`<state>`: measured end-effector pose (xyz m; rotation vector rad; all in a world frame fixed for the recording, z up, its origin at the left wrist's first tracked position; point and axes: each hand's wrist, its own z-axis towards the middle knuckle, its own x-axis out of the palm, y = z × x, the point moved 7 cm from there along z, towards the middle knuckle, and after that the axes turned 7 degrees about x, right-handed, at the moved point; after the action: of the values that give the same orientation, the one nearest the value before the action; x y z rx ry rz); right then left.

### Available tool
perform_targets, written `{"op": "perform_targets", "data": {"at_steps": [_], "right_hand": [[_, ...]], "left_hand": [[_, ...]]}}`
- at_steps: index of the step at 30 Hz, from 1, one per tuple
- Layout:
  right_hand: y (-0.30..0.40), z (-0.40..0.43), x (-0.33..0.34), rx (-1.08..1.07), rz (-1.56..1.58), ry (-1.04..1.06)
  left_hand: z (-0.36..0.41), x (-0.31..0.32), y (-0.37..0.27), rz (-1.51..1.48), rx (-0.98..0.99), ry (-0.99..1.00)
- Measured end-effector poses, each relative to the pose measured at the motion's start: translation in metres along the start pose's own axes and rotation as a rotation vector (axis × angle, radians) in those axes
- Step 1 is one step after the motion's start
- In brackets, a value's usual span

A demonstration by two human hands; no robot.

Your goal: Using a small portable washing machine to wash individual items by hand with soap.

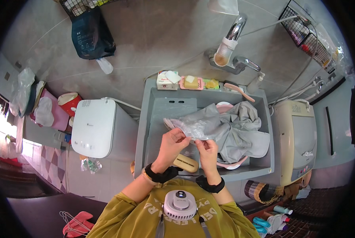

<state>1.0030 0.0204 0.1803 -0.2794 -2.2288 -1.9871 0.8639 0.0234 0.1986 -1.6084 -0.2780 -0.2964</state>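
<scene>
A wet grey garment (229, 128) is bunched in the grey laundry sink (269, 148), with white suds on its left part. My left hand (175, 141) pinches the near edge of the sudsy part between thumb and fingers. Close by on the right, my right hand (206, 150) pinches the same edge. Beneath the cloth sits a pink basin (234, 164), mostly hidden. A beige oblong plastic object (185, 163) with a dark slot rests between my wrists at the sink's near side.
Along the back rim are a soap box (167, 81), a pink soap dish (199, 83) and a pink-handled brush (238, 90). A faucet (231, 41) hangs above. A white-lidded appliance (94, 128) stands left, a washing machine (299, 139) right.
</scene>
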Motion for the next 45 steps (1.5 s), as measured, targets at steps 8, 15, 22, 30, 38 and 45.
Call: {"op": "perform_targets", "data": {"at_steps": [8, 15, 22, 30, 38, 45], "right_hand": [[0.001, -0.004, 0.001, 0.005, -0.008, -0.014], [0.006, -0.004, 0.006, -0.014, -0.032, -0.012], [0.006, -0.001, 0.008, -0.002, 0.010, 0.017], [0.002, 0.003, 0.009, 0.012, -0.065, 0.011], [-0.004, 0.004, 0.007, 0.050, -0.024, 0.032], [0.002, 0.002, 0.014, 0.089, 0.115, 0.059]], "left_hand": [[-0.002, 0.000, -0.006, 0.017, 0.032, 0.026], [-0.002, -0.005, -0.003, 0.050, 0.011, 0.024], [0.001, 0.000, -0.011, 0.017, 0.039, 0.022], [0.005, -0.007, -0.007, 0.080, 0.034, 0.029], [0.005, -0.002, -0.012, 0.054, 0.035, 0.022], [0.006, -0.004, -0.009, 0.058, 0.010, 0.054]]}}
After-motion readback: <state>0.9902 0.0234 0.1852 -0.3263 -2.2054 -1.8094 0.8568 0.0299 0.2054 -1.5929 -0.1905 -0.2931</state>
